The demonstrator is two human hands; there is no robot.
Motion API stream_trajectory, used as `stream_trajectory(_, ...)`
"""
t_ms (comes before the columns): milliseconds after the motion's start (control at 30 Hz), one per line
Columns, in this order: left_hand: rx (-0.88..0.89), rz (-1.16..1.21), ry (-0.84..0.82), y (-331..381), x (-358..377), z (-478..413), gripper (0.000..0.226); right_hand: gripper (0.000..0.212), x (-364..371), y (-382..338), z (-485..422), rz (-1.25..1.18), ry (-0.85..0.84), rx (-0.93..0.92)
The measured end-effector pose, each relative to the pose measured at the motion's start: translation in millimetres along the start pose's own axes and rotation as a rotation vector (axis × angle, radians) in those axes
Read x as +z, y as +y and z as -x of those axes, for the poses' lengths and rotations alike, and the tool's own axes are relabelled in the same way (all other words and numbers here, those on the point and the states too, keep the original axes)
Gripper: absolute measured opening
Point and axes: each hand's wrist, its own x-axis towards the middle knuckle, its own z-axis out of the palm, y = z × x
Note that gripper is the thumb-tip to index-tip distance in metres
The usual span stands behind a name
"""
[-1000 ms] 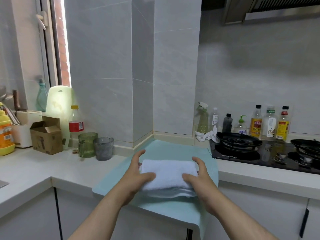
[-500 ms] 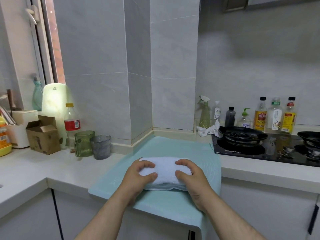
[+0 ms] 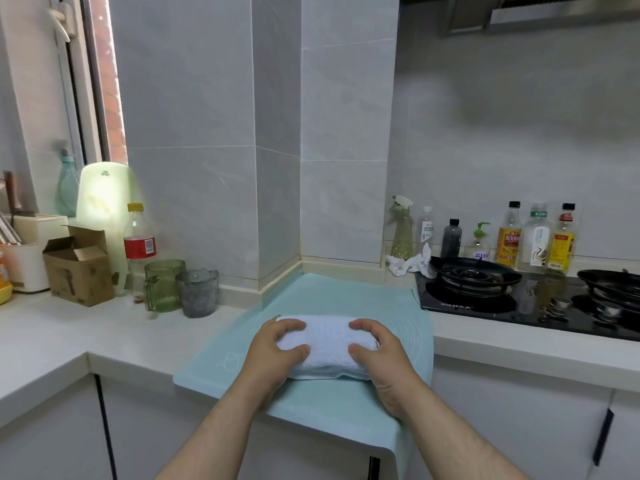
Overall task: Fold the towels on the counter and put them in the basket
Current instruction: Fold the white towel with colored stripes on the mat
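Folded white towel [image 3: 329, 341] on the teal mat [image 3: 329, 403] at the near edge of the counter [image 3: 121, 337], left hand [image 3: 273, 355] curled round its left end, right hand [image 3: 381, 358] gripping its right end, red-label bottle [image 3: 139, 244] far left, yellow-label bottle [image 3: 563, 244] far right, writing unreadable.

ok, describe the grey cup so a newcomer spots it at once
Find the tiled pillar jutting from the wall. On the white counter left of its base, two glass cups stand side by side, between a red-labelled bottle and the teal mat. The grey cup is the smoky one nearer the mat, beside the green cup.
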Motion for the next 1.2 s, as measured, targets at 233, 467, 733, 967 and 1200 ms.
stream_trajectory(233,-0.013,0.017,0.026,-4.8,1.1,-3.4,0.032,0.036,-1.3,4.5,-3.5,-0.038,0.008,-0.012)
stream_trajectory(467,-0.024,0.020,0.036,-3.9,1.1,-3.1,0.031,0.037,-0.6,4.5,-4.1,-0.036,0.014,-0.036)
stream_trajectory(733,-0.060,0.108,0.071,-3.9,-0.5,1.5,0.029,0.043,-6.0,1.2,5.4,-0.115,-0.005,-0.052)
stream_trajectory(967,-0.093,0.095,0.103,-6.4,3.1,-8.7,0.030,0.054,-13.5,8.4,-8.6,-0.160,-0.085,0.008)
stream_trajectory(1200,-0.152,0.072,0.111,-8.9,1.5,-11.9,0.033,0.054,-17.7,4.4,-2.3,-0.054,-0.092,0.035)
